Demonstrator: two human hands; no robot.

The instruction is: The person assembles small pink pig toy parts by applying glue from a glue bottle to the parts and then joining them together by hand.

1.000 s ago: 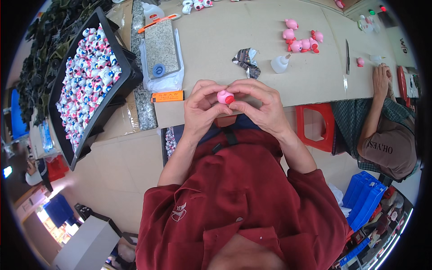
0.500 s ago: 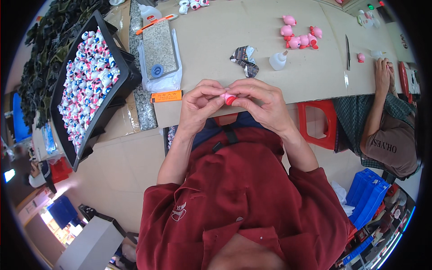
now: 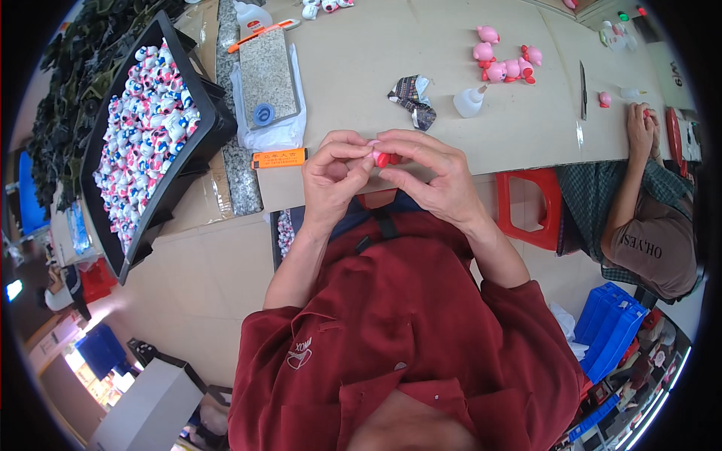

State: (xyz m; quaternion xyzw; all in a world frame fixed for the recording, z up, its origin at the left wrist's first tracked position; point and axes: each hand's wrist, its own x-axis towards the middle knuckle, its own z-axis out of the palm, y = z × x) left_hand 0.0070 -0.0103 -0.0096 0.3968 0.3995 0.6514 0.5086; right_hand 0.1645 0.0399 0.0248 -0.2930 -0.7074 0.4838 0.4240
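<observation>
- The left hand (image 3: 335, 177) and the right hand (image 3: 429, 173) are meeting at the near edge of the cardboard-covered table (image 3: 391, 52), fingertips pressed together around a small pink and red toy piece (image 3: 382, 156).
- Both hands are pinching that piece: the left one is curling narrow around its left side, and the right one is closing over its top and right side (only a sliver of pink and a red tip are showing between the fingers).
- The piece is sitting just above the table's front edge, in front of the person's red shirt.
- An orange box cutter (image 3: 279, 158) is lying just to the left of the left hand, near the table edge.
- A grey stone slab (image 3: 267, 75) is resting in a clear plastic bag further back, with a blue round cap (image 3: 262, 114) on it.
- A black tray (image 3: 197, 113) heaped with small pink, white and blue toy figures is tilting at the left.
- A crumpled dark wrapper (image 3: 412, 96) and a white glue bottle (image 3: 469, 101) are lying beyond the hands, well apart from them.
- A cluster of pink pig figures (image 3: 502, 60) is standing farther back on the right.
- Another person's hand (image 3: 641, 128) is resting on the table at the far right, beside a red stool (image 3: 535, 207).
</observation>
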